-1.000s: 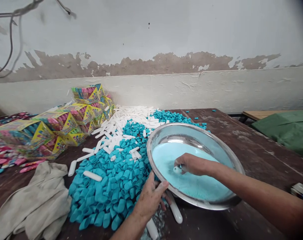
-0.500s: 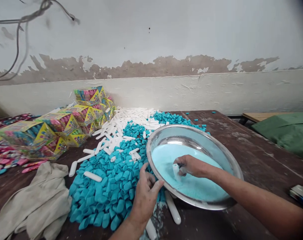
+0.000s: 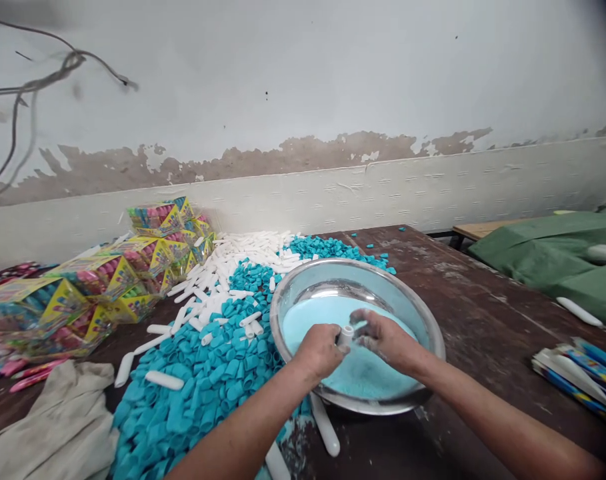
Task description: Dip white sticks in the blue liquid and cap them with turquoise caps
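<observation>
Now both hands, left [image 3: 319, 348] joining right [image 3: 383, 339], grip white tube [image 3: 345, 335] over powder bowl [image 3: 429, 327], teal caps [image 3: 203, 373] beside.

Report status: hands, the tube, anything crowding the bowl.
Left hand and right hand both gripping white tube over blue powder in steel bowl. Teal caps piled against bowl's left rim.
</observation>
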`<state>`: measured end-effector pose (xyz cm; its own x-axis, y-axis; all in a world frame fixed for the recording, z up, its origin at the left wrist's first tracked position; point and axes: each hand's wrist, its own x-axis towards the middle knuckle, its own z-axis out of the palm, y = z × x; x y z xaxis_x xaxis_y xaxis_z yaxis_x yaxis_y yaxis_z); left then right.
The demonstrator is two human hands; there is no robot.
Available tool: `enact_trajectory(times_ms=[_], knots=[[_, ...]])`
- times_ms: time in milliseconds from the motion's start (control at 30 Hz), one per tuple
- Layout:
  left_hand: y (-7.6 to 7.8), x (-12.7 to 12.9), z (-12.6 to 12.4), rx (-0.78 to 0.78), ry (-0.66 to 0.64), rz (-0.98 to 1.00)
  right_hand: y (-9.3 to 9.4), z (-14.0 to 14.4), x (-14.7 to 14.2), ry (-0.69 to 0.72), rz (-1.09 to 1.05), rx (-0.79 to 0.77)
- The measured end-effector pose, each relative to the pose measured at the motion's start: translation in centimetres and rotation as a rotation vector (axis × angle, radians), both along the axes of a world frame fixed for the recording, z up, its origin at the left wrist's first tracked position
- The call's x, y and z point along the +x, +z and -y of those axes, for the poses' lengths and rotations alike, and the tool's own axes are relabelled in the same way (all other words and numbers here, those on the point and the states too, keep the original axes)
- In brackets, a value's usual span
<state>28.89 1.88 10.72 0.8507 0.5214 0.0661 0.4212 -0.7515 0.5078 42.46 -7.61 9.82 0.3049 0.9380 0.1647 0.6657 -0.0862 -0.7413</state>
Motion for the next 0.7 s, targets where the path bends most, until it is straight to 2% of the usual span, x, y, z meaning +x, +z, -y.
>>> enact_trajectory(times_ms=[67, 133, 200, 400, 500, 567, 700], knots=[[0.1, 0.1, -0.1, 0.040, 0.026, 0.009, -0.7, 0.6, 0.1, -0.057, 0.196, 0.089], [0.1, 0.1, 0.0, 0.061, 0.033, 0.008, -1.2, 1.2, -0.3, 0.037, 0.301, 0.026], [0.0, 0.1, 0.1, 0.063, 0.027, 0.010, -1.3, 1.6, -0.9, 0.112, 0.319, -0.060], [-0.2, -0.5, 0.1, 0.006, -0.041, 0.094, -0.6, 1.7, -1.1, 0.155, 0.267, -0.098], [0.0, -1.8, 0.0, -0.067, -0.083, 0.240, -0.6, 1.9, -0.6, 0.021, 0.239, 0.027], [0.2, -2.7, 0.0, -0.146, -0.101, 0.353, -0.5, 2.4, -0.8, -0.021, 0.234, 0.101], [0.9, -4.4, -0.2, -0.301, -0.100, 0.473, 0.2, 4.5, -3.3, -0.104, 0.202, 0.284]])
